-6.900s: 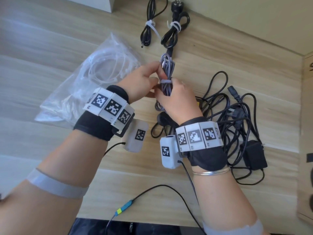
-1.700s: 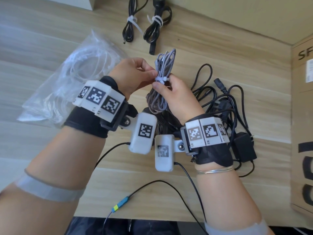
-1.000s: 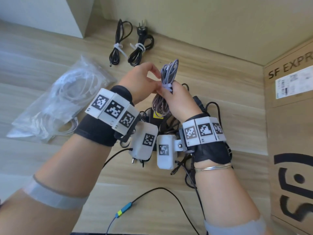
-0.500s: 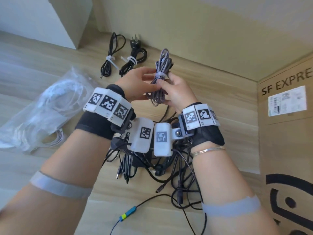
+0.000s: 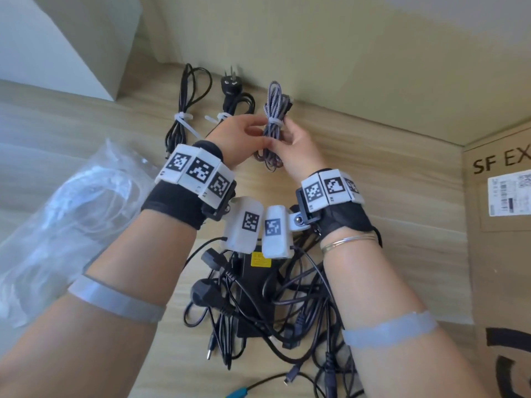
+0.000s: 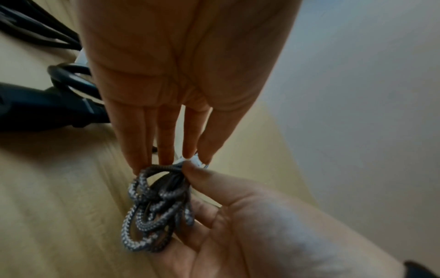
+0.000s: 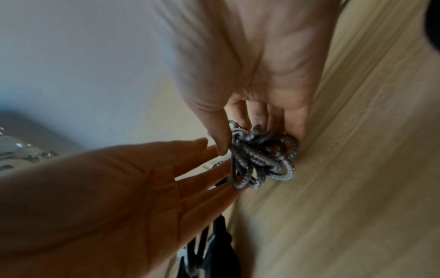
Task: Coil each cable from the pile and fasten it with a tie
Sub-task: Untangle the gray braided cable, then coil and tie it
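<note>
Near the top centre of the head view, the braided grey cable point(image 5: 271, 122) is held up as a coiled bundle between both hands, a white tie point(image 5: 273, 122) cinched round its middle. The right hand point(image 5: 298, 150) pinches the bundle at the tie — thumb on one side, curled fingers behind — though its fingertips are mostly hidden by the coil in the right wrist view. The left hand point(image 5: 238, 136) lies with fingers straight and close together, their tips touching the coil; whether it grips anything is hard to make out. To the upper left on the wooden table point(image 5: 86, 122), two tied black cables point(image 5: 184, 110) lie side by side, the second partly hidden by the left hand. Below the wrists sits the tangled pile point(image 5: 258, 305), cut off at the lower edge. A clear bag point(image 5: 71, 211) of white ties lies at left, blurred.
</note>
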Tool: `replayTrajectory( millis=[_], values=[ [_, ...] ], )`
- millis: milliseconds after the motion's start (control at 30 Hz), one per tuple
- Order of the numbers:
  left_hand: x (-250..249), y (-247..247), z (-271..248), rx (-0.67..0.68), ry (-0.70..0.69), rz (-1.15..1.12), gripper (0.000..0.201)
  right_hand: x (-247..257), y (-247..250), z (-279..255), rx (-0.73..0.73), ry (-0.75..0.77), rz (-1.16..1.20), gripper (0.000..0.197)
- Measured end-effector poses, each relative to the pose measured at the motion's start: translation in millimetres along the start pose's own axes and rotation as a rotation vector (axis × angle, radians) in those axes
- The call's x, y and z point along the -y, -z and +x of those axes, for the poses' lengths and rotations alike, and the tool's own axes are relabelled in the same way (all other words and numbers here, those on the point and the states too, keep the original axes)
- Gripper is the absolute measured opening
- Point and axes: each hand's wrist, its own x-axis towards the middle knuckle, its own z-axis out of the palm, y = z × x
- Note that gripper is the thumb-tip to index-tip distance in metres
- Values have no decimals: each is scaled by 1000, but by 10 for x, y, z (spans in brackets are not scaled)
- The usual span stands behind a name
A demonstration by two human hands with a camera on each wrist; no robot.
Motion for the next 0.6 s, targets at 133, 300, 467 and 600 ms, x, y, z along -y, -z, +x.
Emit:
replayTrajectory(
  millis=[133, 300, 467, 600],
  values=[
    [31, 1, 57, -9, -5, 34, 42, -32, -49, 85, -24, 22, -19, 55],
    [10, -3, 77, 16, -36, 160, 36, -73, -109, 177, -93, -8, -92, 59],
    [13, 16, 79, -39, 28, 220, 52, -72, -104, 135, -112, -5, -132, 56],
    [-50, 27, -5, -61, 33, 243, 54, -40, -6, 28, -135, -10, -172, 53]
  ],
)
